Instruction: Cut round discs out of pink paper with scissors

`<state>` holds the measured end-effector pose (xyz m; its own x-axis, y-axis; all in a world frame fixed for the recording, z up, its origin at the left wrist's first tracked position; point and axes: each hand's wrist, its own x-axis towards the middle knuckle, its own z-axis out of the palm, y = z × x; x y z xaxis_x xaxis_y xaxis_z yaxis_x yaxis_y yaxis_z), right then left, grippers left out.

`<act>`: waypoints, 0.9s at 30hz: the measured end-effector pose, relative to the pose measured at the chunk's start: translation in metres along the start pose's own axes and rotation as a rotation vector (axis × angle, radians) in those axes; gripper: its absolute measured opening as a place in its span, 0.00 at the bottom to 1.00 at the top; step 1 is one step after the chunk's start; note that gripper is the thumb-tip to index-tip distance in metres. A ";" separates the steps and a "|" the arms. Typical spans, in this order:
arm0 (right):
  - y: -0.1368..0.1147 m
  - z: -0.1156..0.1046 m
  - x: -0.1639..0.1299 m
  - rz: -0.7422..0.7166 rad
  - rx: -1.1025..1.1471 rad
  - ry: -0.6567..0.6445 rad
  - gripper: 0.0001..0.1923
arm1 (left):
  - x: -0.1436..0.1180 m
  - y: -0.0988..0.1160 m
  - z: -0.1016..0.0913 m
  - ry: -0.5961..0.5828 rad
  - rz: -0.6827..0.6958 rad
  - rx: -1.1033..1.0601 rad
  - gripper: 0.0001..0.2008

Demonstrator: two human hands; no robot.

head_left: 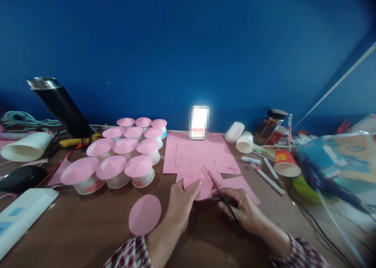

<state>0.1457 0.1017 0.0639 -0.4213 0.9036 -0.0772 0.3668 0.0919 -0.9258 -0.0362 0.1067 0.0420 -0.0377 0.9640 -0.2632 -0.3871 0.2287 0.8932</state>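
Observation:
My left hand (pixel 179 203) pinches a round pink paper disc (pixel 194 187) between its thumb on top and fingers behind. Dark slim scissors (pixel 219 191), seen nearly edge-on, are in my right hand (pixel 239 209), their tip pointing up and away beside the disc's right edge. Whether the blades are apart is hard to tell. Pink paper sheets (pixel 202 147) lie overlapped beyond both hands, with cut pieces (pixel 239 185) at the right. A second pink disc (pixel 145 215) lies flat on the table, left of my left wrist.
Several white paper cups topped with pink paper cones (pixel 111 166) stand in rows at left. A black flask (pixel 60 107) and white power strip (pixel 26 221) are farther left. Rightward are white cups (pixel 244 142), markers (pixel 268 180), a red cup (pixel 286 164) and a lidded jar (pixel 268 127).

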 end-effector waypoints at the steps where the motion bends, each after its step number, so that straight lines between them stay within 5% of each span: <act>1: 0.000 0.000 0.000 0.004 0.004 0.003 0.16 | 0.000 0.001 0.000 0.002 -0.002 0.002 0.20; 13: 0.003 -0.001 0.002 -0.015 0.010 -0.004 0.16 | -0.007 0.015 0.008 -0.002 -0.035 0.035 0.17; 27: 0.001 -0.001 0.000 0.006 0.011 0.024 0.18 | 0.006 -0.002 0.005 0.004 -0.032 -0.015 0.20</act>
<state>0.1469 0.1022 0.0630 -0.3991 0.9139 -0.0744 0.3604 0.0818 -0.9292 -0.0312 0.1126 0.0407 -0.0289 0.9557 -0.2930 -0.4018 0.2573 0.8789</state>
